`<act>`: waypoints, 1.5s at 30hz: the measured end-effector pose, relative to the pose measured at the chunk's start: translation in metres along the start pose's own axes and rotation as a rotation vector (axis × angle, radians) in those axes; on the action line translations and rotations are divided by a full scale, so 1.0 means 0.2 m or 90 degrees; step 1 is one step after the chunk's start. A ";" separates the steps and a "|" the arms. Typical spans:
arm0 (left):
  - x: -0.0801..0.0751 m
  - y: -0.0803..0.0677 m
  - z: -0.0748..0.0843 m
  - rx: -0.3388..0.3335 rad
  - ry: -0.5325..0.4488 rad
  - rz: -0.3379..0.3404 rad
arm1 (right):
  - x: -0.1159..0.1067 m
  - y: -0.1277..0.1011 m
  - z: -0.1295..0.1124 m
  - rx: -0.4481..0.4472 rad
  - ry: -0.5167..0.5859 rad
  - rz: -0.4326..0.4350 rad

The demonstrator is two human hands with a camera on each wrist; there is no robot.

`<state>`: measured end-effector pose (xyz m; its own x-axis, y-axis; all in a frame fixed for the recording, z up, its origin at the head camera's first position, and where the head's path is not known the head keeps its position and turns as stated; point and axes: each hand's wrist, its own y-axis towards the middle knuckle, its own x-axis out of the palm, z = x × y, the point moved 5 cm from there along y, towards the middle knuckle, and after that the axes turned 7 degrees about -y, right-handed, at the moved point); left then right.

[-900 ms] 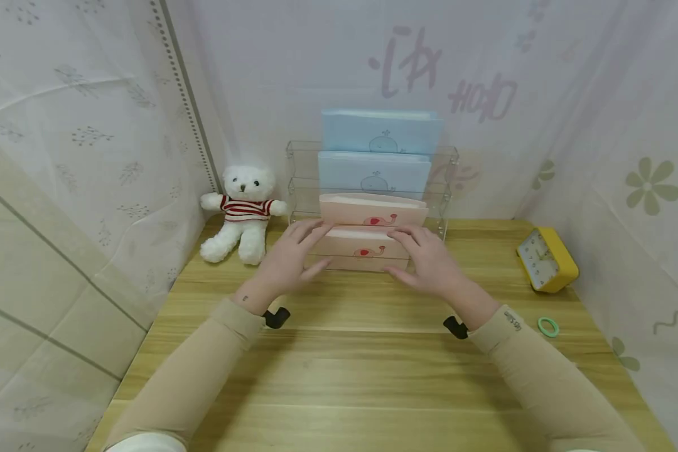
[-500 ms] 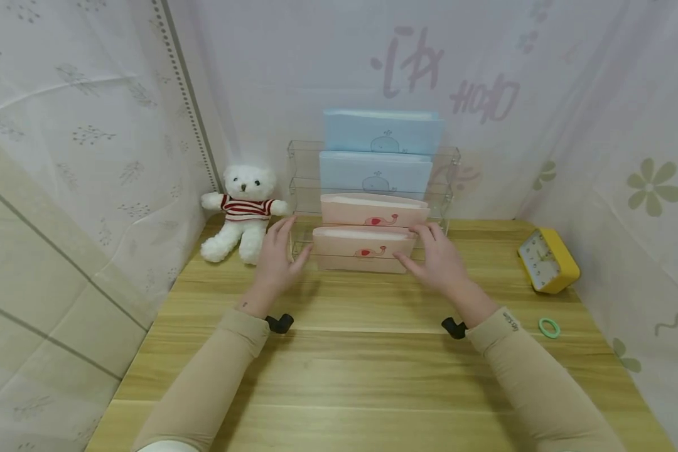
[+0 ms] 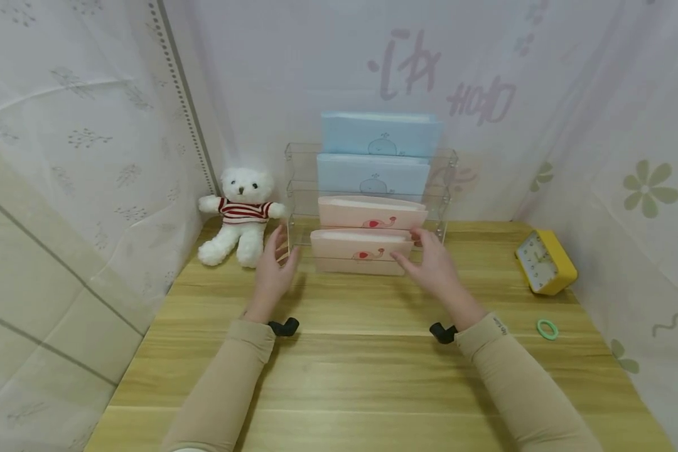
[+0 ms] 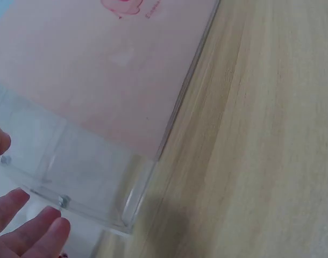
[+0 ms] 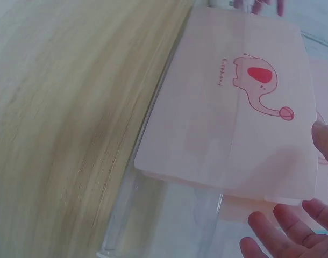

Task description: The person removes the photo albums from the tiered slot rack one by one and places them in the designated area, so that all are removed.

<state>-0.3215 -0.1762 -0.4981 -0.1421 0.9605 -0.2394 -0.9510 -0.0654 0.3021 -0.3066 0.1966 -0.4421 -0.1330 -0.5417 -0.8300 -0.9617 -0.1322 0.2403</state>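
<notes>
Both hands stand at the ends of a clear acrylic rack [image 3: 446, 188] at the back of the wooden worktop [image 3: 361, 376]. The left hand [image 3: 274, 267] is released, fingers straight, its tips at the rack's left end wall; in the left wrist view the fingertips [image 4: 29, 231] lie just beside the transparent corner. The right hand [image 3: 432, 263] is also released, fingers spread at the right end of the front pink folder [image 3: 361, 251], touching or nearly touching its edge; which, cannot be told.

The front pink folder, between the two grips, is pale pink with a small red elephant print and stands in the rack's lowest slot. Behind it rise a second pink folder [image 3: 370, 213] and two light blue folders [image 3: 373, 176] with whale drawings.

Left of the left grip sits a white teddy bear [image 3: 240, 213] in a striped shirt. Well right of the right grip lie a yellow clock [image 3: 545, 260] and a green ring [image 3: 548, 328].
</notes>
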 end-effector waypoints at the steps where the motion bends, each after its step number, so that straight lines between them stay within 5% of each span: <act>1: 0.00 0.00 -0.01 -0.003 -0.008 0.002 | 0.00 0.00 0.00 0.004 0.016 0.004; 19: 0.01 -0.02 -0.13 -0.019 -0.013 0.014 | 0.09 0.05 0.00 -0.031 0.138 0.036; 34: 0.02 -0.03 -0.20 -0.048 -0.023 -0.013 | 0.16 0.12 0.01 0.035 0.251 -0.010; 45: 0.03 -0.02 -0.19 -0.052 -0.019 -0.012 | 0.18 0.11 -0.01 0.072 0.328 0.053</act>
<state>-0.3285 -0.1802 -0.5366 -0.1162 0.9693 -0.2168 -0.9729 -0.0671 0.2213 -0.3316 0.1735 -0.4653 -0.1017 -0.8879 -0.4487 -0.9766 0.0032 0.2149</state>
